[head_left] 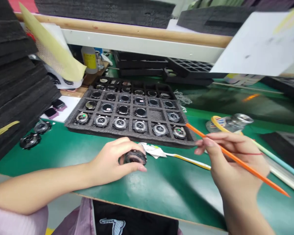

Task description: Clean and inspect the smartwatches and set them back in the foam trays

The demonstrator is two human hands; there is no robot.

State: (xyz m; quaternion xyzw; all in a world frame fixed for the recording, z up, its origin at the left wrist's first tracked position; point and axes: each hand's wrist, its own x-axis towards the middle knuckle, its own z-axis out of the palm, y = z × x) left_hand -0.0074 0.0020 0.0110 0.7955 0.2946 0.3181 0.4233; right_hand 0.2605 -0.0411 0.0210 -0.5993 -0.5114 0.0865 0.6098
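A round watch case (134,157) is gripped around its rim by the curled fingers (139,168) of the left hand (107,163), just in front of a grey foam tray (129,138), whose compartments are loaded with further watch cases (139,126). A slender orange stick (245,163) is pinched between the thumb and fingers of the right hand (232,163), its upper tip near the tray corner. A white-and-yellow brush (188,161), its end covered by a white wipe (153,150), is laid on the green worktop (176,192), near a glass jar (237,122).
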